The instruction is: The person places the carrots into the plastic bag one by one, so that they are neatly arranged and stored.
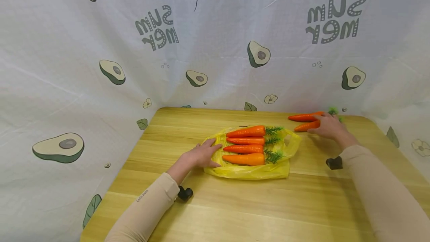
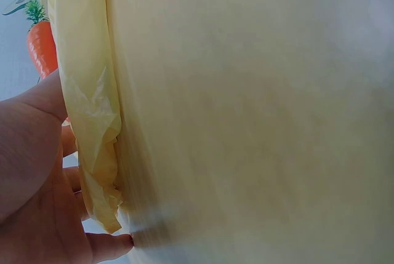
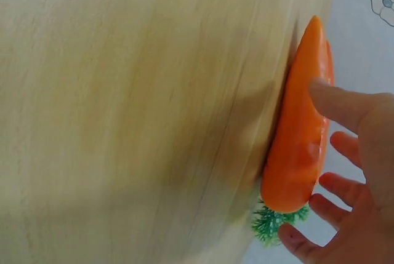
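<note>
Several orange carrots [image 1: 246, 149] with green tops lie side by side on a yellow plastic bag [image 1: 248, 173], spread flat on the table. My left hand [image 1: 202, 155] rests at the bag's left edge, fingers spread; up close in the left wrist view, the bag's fold [image 2: 89, 98] hides part of those fingers. At the far right lie two more carrots, the rear one [image 1: 304, 117] and the nearer one [image 1: 306, 126]. Over them is my right hand [image 1: 330, 125]. In the right wrist view its thumb touches or hovers by the nearer carrot [image 3: 295, 135], with the other fingers spread apart.
Everything lies on a wooden table [image 1: 235, 208] with rounded far corners. A white cloth [image 1: 215, 40] printed with avocados and lettering hangs behind it and at the sides. A black wrist device [image 1: 185, 193] is on the left arm, another [image 1: 334, 163] on the right.
</note>
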`<state>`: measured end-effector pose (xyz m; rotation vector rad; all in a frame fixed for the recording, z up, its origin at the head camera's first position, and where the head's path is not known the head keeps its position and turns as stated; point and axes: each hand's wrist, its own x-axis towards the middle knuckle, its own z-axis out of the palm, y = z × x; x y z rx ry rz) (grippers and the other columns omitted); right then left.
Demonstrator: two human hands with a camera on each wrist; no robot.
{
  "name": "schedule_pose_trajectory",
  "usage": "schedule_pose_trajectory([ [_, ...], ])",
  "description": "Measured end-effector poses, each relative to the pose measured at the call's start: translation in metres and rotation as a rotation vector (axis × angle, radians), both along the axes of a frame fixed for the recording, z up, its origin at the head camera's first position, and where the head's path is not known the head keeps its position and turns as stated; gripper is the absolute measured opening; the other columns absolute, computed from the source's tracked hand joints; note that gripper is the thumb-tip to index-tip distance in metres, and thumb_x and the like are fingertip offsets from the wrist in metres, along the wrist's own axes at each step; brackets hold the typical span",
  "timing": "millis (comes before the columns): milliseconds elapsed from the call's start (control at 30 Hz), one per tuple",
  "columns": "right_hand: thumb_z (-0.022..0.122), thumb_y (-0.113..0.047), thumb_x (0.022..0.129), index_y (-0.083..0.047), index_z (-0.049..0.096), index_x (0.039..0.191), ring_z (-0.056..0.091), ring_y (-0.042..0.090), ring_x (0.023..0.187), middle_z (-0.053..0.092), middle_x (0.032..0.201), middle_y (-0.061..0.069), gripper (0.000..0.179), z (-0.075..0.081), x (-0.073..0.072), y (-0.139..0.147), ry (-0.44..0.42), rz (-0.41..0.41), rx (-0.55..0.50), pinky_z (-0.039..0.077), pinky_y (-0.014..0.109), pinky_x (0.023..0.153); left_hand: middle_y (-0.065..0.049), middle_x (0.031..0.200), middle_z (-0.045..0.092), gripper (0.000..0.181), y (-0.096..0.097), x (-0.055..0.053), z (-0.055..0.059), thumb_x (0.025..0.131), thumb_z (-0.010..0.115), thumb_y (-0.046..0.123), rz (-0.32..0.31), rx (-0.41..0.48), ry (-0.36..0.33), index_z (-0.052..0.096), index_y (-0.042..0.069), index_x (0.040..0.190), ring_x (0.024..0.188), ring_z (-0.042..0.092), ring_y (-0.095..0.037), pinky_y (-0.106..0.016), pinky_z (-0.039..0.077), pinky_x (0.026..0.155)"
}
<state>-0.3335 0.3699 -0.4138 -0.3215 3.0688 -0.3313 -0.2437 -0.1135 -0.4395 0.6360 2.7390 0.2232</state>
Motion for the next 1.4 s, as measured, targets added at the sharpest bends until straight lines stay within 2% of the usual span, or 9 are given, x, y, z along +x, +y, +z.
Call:
schedule_pose_trajectory([
  [233, 0.068, -0.032, 0.092, -0.001, 0.057, 0.138, 0.047, 0.056, 0.115, 0.052, 0.136, 0.037, 0.057, -0.006, 0.0, 0.005, 0.043, -0.016, 0.063, 0.033, 0.069, 0.096, -0.01, 0.17, 0.013, 0.082, 0.001, 0.0, 0.001, 0.093, 0.068, 0.052, 0.002, -0.001, -0.001, 0.03, 0.024, 0.16, 0.156, 0.014, -0.029, -0.058, 0.019, 0.123],
  [300, 0.065, -0.029, 0.093, -0.006, 0.062, 0.136, 0.051, 0.054, 0.109, 0.055, 0.135, 0.032, 0.048, -0.01, 0.0, 0.007, 0.062, -0.023, 0.089, 0.039, 0.065, 0.088, -0.011, 0.17, 0.012, 0.082, 0.001, 0.0, 0.001, 0.093, 0.068, 0.052, 0.002, 0.002, -0.002, 0.031, 0.024, 0.16, 0.156, 0.014, -0.029, -0.058, 0.019, 0.123],
  [433, 0.057, -0.013, 0.092, -0.006, 0.07, 0.123, 0.049, 0.054, 0.107, 0.056, 0.134, 0.03, 0.035, -0.016, 0.001, 0.012, 0.075, -0.061, 0.039, 0.041, 0.06, 0.081, -0.01, 0.17, 0.012, 0.082, 0.001, -0.001, 0.0, 0.093, 0.067, 0.053, 0.001, -0.001, -0.001, 0.03, 0.024, 0.16, 0.156, 0.014, -0.029, -0.058, 0.019, 0.123],
  [567, 0.053, -0.003, 0.084, -0.002, 0.074, 0.109, 0.043, 0.054, 0.108, 0.056, 0.13, 0.038, 0.032, -0.017, 0.002, 0.015, 0.06, -0.087, -0.035, 0.039, 0.062, 0.082, -0.011, 0.17, 0.013, 0.082, 0.0, -0.001, -0.001, 0.092, 0.067, 0.053, 0.003, 0.003, -0.004, 0.031, 0.024, 0.16, 0.156, 0.014, -0.028, -0.058, 0.019, 0.123],
  [667, 0.056, -0.002, 0.081, 0.0, 0.07, 0.114, 0.039, 0.056, 0.107, 0.057, 0.123, 0.041, 0.036, -0.014, 0.004, 0.018, 0.04, -0.074, -0.02, 0.039, 0.067, 0.082, -0.011, 0.169, 0.013, 0.082, 0.0, -0.001, -0.001, 0.092, 0.068, 0.053, 0.005, 0.006, -0.007, 0.031, 0.024, 0.16, 0.156, 0.014, -0.028, -0.058, 0.019, 0.123],
  [800, 0.057, -0.007, 0.086, 0.003, 0.058, 0.133, 0.034, 0.059, 0.106, 0.054, 0.12, 0.042, 0.048, -0.011, 0.009, 0.02, 0.02, -0.052, 0.045, 0.042, 0.068, 0.076, -0.011, 0.169, 0.013, 0.082, 0.0, -0.001, -0.001, 0.092, 0.068, 0.053, 0.003, 0.005, -0.001, 0.032, 0.024, 0.159, 0.156, 0.015, -0.029, -0.058, 0.019, 0.123],
  [933, 0.054, -0.011, 0.091, 0.005, 0.06, 0.129, 0.037, 0.057, 0.103, 0.059, 0.113, 0.039, 0.041, -0.011, 0.015, 0.019, 0.039, -0.048, 0.086, 0.043, 0.064, 0.072, -0.011, 0.169, 0.014, 0.082, 0.001, 0.0, 0.0, 0.092, 0.068, 0.053, 0.001, 0.007, 0.002, 0.032, 0.023, 0.159, 0.156, 0.015, -0.029, -0.059, 0.019, 0.123],
  [1167, 0.056, -0.015, 0.094, 0.002, 0.054, 0.139, 0.032, 0.059, 0.109, 0.05, 0.126, 0.044, 0.048, -0.012, 0.016, 0.021, 0.022, -0.094, 0.06, 0.038, 0.075, 0.08, -0.011, 0.169, 0.014, 0.082, 0.001, 0.001, 0.001, 0.092, 0.068, 0.053, -0.001, 0.009, 0.001, 0.032, 0.023, 0.159, 0.156, 0.015, -0.029, -0.059, 0.019, 0.123],
  [1400, 0.058, -0.018, 0.094, 0.001, 0.055, 0.138, 0.03, 0.062, 0.112, 0.048, 0.131, 0.042, 0.048, -0.014, 0.009, 0.028, 0.021, -0.088, 0.055, 0.033, 0.081, 0.083, -0.011, 0.169, 0.014, 0.083, 0.001, 0.0, 0.001, 0.092, 0.068, 0.053, -0.001, 0.006, 0.002, 0.032, 0.023, 0.159, 0.156, 0.016, -0.029, -0.058, 0.019, 0.123],
])
